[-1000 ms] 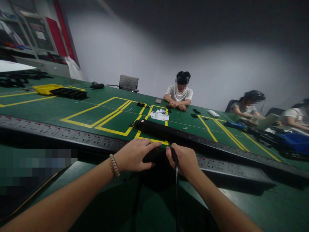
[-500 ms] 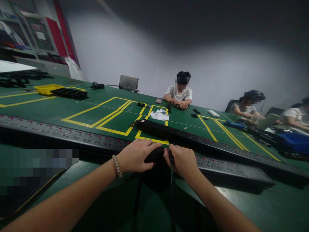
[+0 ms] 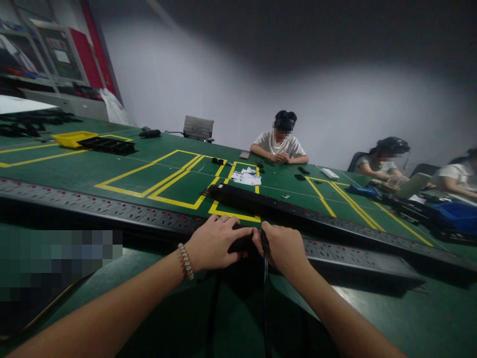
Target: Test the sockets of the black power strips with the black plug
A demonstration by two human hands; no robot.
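In the head view my left hand, with a beaded bracelet at its wrist, curls around a rounded black object whose kind I cannot make out. Close beside it, my right hand is closed on a black cable that hangs down toward me. The cable's upper end is hidden by the fingers. Both hands are in front of a long black power strip with red-dotted socket rows; they cover its middle. A second long power strip lies slantwise behind it, with loose wire ends at its left tip.
On the green table with yellow tape outlines lie white papers, a yellow tray, a black tray and a blue bin. A person sits opposite; others sit at right.
My left hand has shifted slightly right, closer to my right hand, which stays nearly still. The person opposite has moved their hands and arms a little.
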